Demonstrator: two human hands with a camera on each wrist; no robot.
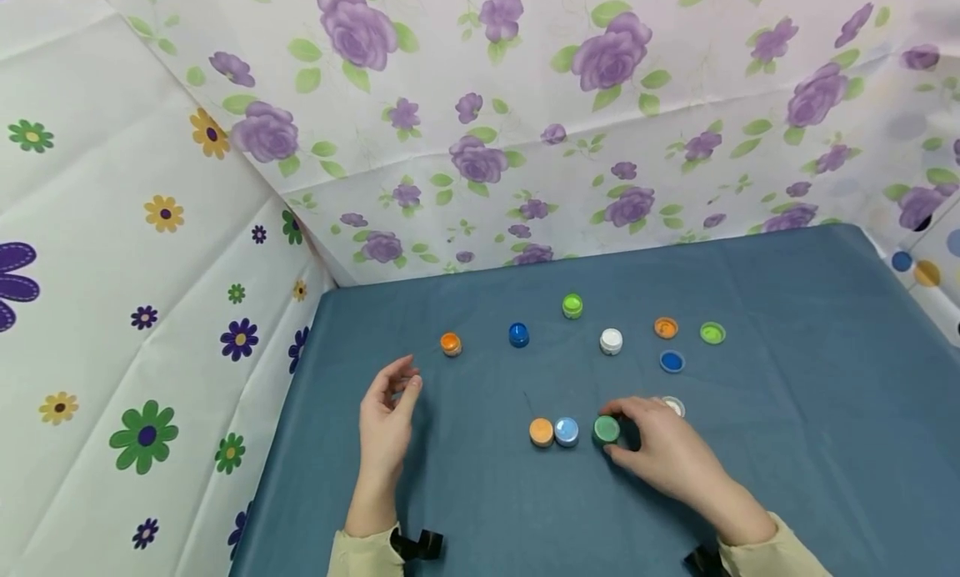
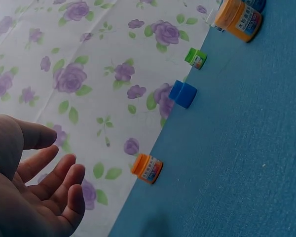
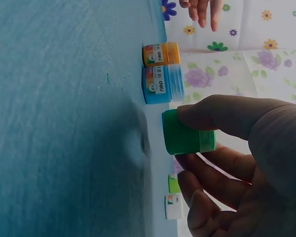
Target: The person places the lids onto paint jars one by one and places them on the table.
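Note:
My right hand (image 1: pixel 660 448) pinches a small green paint jar (image 1: pixel 606 430) between thumb and fingers. In the right wrist view the green jar (image 3: pixel 185 134) appears just off the blue cloth. Beside it stand a light blue jar (image 1: pixel 566 432) and a light orange jar (image 1: pixel 542 432), side by side. My left hand (image 1: pixel 387 431) hovers at the left with loosely bent fingers and holds nothing. Nearest to it is an orange jar (image 1: pixel 450 344), also upright in the left wrist view. Farther back are a dark blue jar (image 1: pixel 518 335), a lime green jar (image 1: pixel 572 305) and a white jar (image 1: pixel 611 341).
Loose lids lie at the right: an orange lid (image 1: pixel 666 327), a green lid (image 1: pixel 712 333), a blue lid (image 1: pixel 672 361) and a white lid (image 1: pixel 674 405) partly behind my right hand. Blue cloth (image 1: pixel 810 393) covers the table. Flowered sheets (image 1: pixel 420 143) rise behind and at the left.

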